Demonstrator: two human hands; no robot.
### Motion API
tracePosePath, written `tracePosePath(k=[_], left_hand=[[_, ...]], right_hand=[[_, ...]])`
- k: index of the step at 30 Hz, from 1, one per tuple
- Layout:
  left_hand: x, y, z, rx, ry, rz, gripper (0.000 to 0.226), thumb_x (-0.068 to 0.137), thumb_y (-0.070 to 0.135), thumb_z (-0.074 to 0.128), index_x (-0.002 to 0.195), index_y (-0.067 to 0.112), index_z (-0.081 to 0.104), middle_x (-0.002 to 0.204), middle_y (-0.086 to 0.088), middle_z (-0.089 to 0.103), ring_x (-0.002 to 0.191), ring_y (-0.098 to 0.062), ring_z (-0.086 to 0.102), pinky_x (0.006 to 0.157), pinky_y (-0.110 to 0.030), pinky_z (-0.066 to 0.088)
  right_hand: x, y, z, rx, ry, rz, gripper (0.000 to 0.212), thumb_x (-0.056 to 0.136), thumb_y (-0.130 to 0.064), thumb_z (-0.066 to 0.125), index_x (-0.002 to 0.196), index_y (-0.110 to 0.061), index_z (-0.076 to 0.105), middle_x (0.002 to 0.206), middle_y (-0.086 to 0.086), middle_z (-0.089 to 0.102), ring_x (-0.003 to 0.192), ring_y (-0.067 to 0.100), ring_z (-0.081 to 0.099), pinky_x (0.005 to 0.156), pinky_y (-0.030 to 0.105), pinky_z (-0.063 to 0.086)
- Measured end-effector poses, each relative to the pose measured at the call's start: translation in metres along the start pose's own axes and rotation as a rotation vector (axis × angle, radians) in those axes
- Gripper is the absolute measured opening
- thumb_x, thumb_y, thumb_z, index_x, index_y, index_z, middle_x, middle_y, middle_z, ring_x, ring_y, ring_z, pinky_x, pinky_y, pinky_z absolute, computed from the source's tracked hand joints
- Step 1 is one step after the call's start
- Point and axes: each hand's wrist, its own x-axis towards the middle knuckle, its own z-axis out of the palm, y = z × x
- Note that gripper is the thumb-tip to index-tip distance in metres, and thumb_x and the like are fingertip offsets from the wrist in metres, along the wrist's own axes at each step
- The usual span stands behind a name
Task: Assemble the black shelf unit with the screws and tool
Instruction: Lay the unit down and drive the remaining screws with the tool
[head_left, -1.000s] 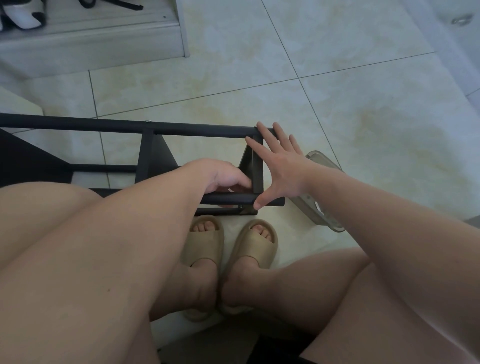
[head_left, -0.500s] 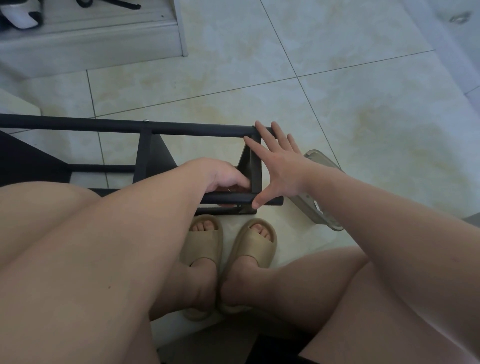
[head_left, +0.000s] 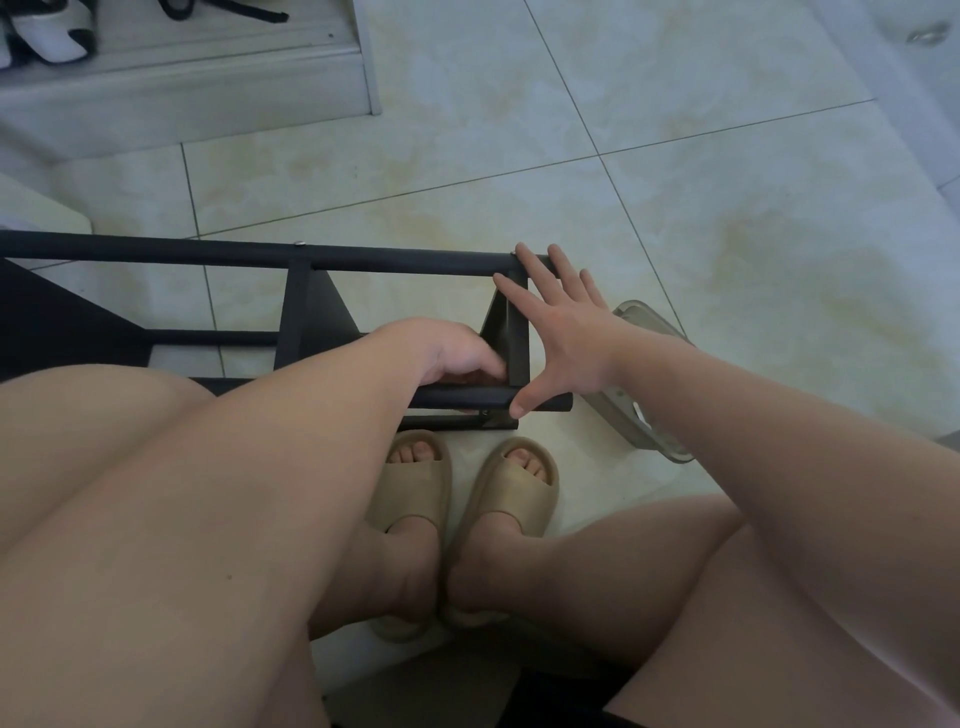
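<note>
The black shelf unit (head_left: 156, 254) lies on the floor (head_left: 727, 156) close in front, long axis L–R, w/ its R end at both hands. R hand (head_left: 561, 338) is spread flat, bracing the end post (head_left: 517, 353). L hand (head_left: 452, 353) curls down at the near rail (head_left: 467, 399) inside that corner, so prob. nearer the joint; fingers hidden, can't tell if it grips anything.

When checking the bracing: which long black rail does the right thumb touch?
The near rail, by the slippers; the right hand reaches the far rail with fingertips only.
</note>
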Motion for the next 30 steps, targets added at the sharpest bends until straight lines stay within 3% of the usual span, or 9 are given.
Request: tracePosePath(k=[5,8,10,15,17,20,23,28,30], left_hand=[[-0.0003,-0.0019,-0.0037,-0.055,-0.076,-0.029,0.021,0.085,0.019,0.066,0.1,0.013,0.079,0.115,-0.017,0.072,0.114,-0.037,0.064,0.107,-0.053,0.046],[0.0009,-0.0006,-0.0024,-0.068,-0.082,-0.034,0.015,0.085,0.022,0.068,0.085,0.014,0.08,0.098,-0.016,0.076,0.095,-0.034,0.071,0.092,-0.045,0.057],[0.0008,0.0004,-0.0016,-0.048,-0.071,-0.023,0.013,0.082,0.022,0.071,0.086,0.013,0.079,0.091,-0.013,0.076,0.084,-0.031,0.07,0.083,-0.041,0.058],[-0.0006,-0.0008,-0.0031,-0.033,-0.04,-0.017,0.023,0.082,0.018,0.071,0.104,0.015,0.078,0.109,-0.011,0.074,0.11,-0.033,0.066,0.107,-0.05,0.046],[-0.001,-0.0021,-0.005,-0.065,-0.08,-0.026,0.018,0.085,0.016,0.066,0.097,0.016,0.08,0.11,-0.013,0.074,0.109,-0.033,0.067,0.105,-0.049,0.048],[0.001,-0.0016,-0.0043,-0.095,-0.094,-0.035,0.018,0.085,0.02,0.065,0.083,0.014,0.081,0.1,-0.016,0.076,0.09,-0.032,0.072,0.095,-0.047,0.056],[0.002,0.0004,-0.0008,-0.038,-0.054,-0.038,0.015,0.083,0.023,0.07,0.086,0.012,0.078,0.094,-0.016,0.075,0.083,-0.032,0.07,0.092,-0.045,0.055],[-0.0012,-0.0006,-0.0026,-0.038,-0.058,-0.028,0.026,0.083,0.02,0.071,0.107,0.013,0.076,0.111,-0.012,0.074,0.112,-0.033,0.066,0.106,-0.049,0.047],[-0.0023,-0.0008,-0.0036,-0.062,-0.076,-0.027,0.023,0.087,0.018,0.066,0.107,0.015,0.077,0.116,-0.013,0.071,0.114,-0.033,0.064,0.106,-0.049,0.046]], right_hand=[[0.0003,-0.0003,-0.0002,-0.004,0.0,0.001,0.15,0.054,-0.08,0.08,0.161,-0.024,-0.009,0.164,0.004,-0.031,0.149,0.034,-0.032,0.122,0.056,-0.009],[0.0002,-0.0001,-0.0003,0.002,0.001,-0.001,0.15,0.054,-0.079,0.08,0.161,-0.024,-0.009,0.164,0.004,-0.031,0.149,0.034,-0.032,0.122,0.056,-0.009],[0.0002,0.0003,-0.0001,0.002,0.002,-0.002,0.15,0.054,-0.079,0.08,0.161,-0.025,-0.008,0.164,0.003,-0.031,0.149,0.034,-0.031,0.122,0.056,-0.009],[0.0014,0.001,0.0004,-0.004,0.003,0.0,0.15,0.053,-0.08,0.08,0.161,-0.025,-0.009,0.164,0.003,-0.03,0.149,0.034,-0.031,0.122,0.056,-0.009],[0.0017,0.0008,0.0004,-0.007,0.002,0.001,0.15,0.053,-0.08,0.079,0.161,-0.025,-0.009,0.164,0.003,-0.03,0.149,0.034,-0.032,0.122,0.056,-0.009],[0.0014,0.001,0.0007,-0.001,0.005,0.0,0.15,0.053,-0.08,0.079,0.161,-0.024,-0.009,0.164,0.003,-0.03,0.149,0.034,-0.032,0.121,0.057,-0.009],[0.0008,0.0008,0.0014,0.002,0.004,-0.003,0.15,0.053,-0.08,0.08,0.161,-0.025,-0.008,0.164,0.003,-0.03,0.149,0.034,-0.032,0.122,0.057,-0.009],[0.0011,0.001,0.0006,0.003,0.003,-0.001,0.151,0.053,-0.081,0.08,0.162,-0.024,-0.008,0.164,0.004,-0.031,0.149,0.034,-0.032,0.122,0.057,-0.009],[0.0011,0.0007,0.0006,0.005,0.002,-0.001,0.151,0.053,-0.081,0.079,0.162,-0.024,-0.008,0.164,0.003,-0.031,0.149,0.034,-0.032,0.122,0.057,-0.01]])
